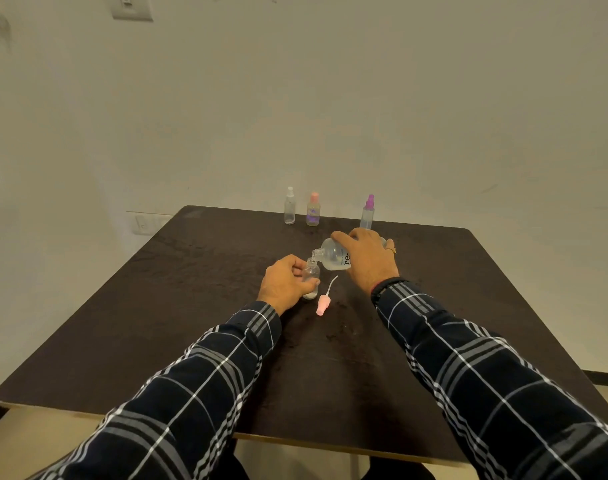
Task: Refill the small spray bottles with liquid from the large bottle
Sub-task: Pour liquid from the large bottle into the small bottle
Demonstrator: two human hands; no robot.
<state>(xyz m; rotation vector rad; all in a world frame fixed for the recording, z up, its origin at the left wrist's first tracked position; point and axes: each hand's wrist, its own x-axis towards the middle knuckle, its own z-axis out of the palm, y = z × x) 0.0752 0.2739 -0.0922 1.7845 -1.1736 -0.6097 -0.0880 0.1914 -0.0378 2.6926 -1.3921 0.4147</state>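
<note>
Place: plain indoor room; home or office, cannot tell which.
Wall (330, 98): bare, off-white, scuffed at upper left.
Fittings: switch plate (132, 6) high up; socket plate (144, 223) low, behind the far left corner of the table (191, 306).
Furniture: dark square tabletop, pale edge.
Floor (36, 441): pale, with dark skirting (604, 377) at right.

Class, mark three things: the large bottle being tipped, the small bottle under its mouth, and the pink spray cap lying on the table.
large bottle (332, 258), head view, clear body left of the label.
small bottle (312, 273), head view, clear shoulder below the neck.
pink spray cap (322, 304), head view, pink pump head.
</note>
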